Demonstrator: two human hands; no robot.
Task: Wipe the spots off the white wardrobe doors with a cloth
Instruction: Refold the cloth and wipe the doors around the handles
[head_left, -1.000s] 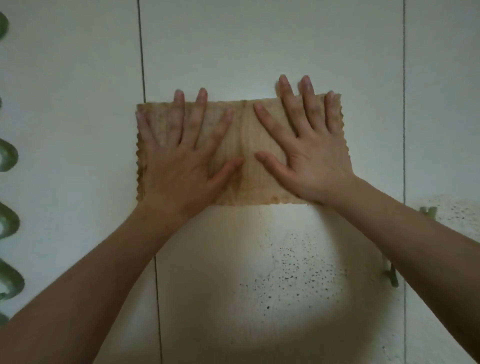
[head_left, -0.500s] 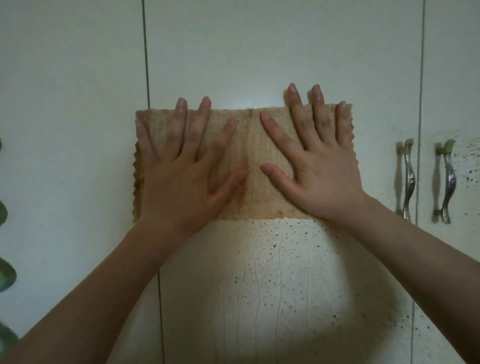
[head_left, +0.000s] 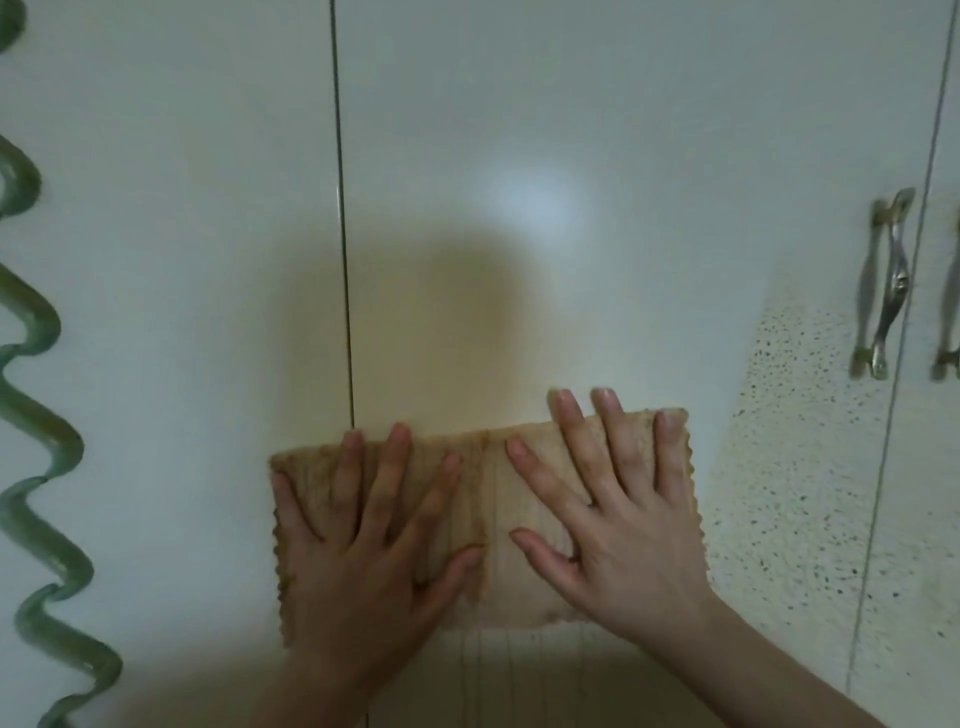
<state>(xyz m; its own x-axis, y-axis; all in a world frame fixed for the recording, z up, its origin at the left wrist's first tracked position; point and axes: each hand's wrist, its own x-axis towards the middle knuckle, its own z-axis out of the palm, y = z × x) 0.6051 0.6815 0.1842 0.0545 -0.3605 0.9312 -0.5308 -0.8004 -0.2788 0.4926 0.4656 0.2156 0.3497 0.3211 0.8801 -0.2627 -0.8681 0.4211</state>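
Two handles (head_left: 889, 291) right of cloth (head_left: 491, 488); green squiggle (head_left: 39, 317) left.

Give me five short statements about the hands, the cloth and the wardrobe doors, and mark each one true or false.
1. The left hand and the right hand both press the cloth flat against the wardrobe door, fingers spread. True.
2. The right hand grips the door handle. False: the handle is untouched, off to the right of that hand.
3. Dark spots show on the door to the right of the cloth. True.
4. The cloth is clean and white. False: it is tan with brownish stains.
5. The cloth lies across the seam between two doors. True.
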